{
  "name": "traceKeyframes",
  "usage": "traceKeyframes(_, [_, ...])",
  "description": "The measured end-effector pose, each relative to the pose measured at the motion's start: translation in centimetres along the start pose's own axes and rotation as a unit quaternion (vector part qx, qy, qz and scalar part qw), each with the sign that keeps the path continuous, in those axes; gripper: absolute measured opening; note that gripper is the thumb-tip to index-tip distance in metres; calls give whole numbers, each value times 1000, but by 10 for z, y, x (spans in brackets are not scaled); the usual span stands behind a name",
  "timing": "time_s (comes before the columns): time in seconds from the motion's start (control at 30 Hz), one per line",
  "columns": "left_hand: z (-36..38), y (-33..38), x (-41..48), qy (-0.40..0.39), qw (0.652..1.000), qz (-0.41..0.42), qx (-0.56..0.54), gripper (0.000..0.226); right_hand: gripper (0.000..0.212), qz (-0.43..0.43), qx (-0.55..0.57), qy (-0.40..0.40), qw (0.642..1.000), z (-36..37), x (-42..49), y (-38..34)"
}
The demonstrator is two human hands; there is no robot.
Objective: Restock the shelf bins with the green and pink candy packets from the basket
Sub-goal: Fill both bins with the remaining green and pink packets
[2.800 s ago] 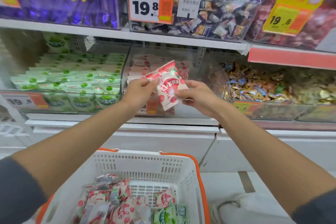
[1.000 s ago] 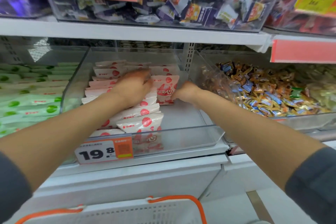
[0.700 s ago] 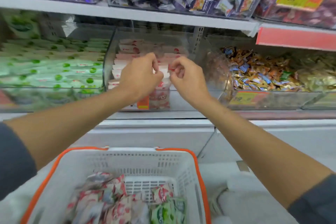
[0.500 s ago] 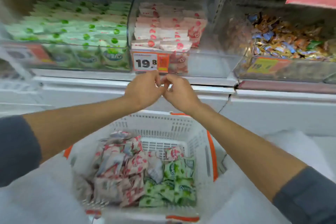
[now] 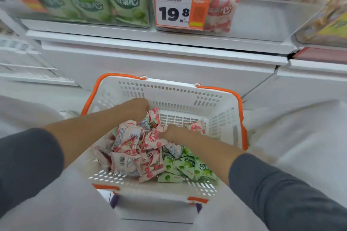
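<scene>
So, just the head view: both forearms reach down into the white basket (image 5: pixel 169 88) with the orange rim. The left hand (image 5: pixel 138 107) is balled over the far end of the pile, fingers (image 5: pixel 146 107) curled tight onto the pink packets (image 5: pixel 131 148), while the right hand (image 5: pixel 170 133) is dug in mid-pile with its fingers buried, so can't tell if it's gripping anything. Green packets (image 5: pixel 185 167) fill the basket's near right corner, and it's parked by the white shelf base (image 5: pixel 150 58), under the clear green bin (image 5: pixel 90 3) and pink bin (image 5: pixel 253 15) with a 19.8 price tag (image 5: pixel 180 10).
</scene>
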State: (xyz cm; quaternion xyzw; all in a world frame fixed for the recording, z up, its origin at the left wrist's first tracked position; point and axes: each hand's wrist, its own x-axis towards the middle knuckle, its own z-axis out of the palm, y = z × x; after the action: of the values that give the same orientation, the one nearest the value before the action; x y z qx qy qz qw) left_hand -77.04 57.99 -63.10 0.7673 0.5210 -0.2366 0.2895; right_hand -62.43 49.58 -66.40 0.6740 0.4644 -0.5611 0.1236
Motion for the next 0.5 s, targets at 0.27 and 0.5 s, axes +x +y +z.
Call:
traceKeyframes(0.27, [-32, 19, -16, -37, 965, 71, -249, 62, 12, -226, 28, 127, 965, -99, -43, -17])
traceKeyframes(0.5, [-101, 74, -67, 94, 927, 152, -329, 24, 26, -306, 68, 165, 935, -191, -148, -20])
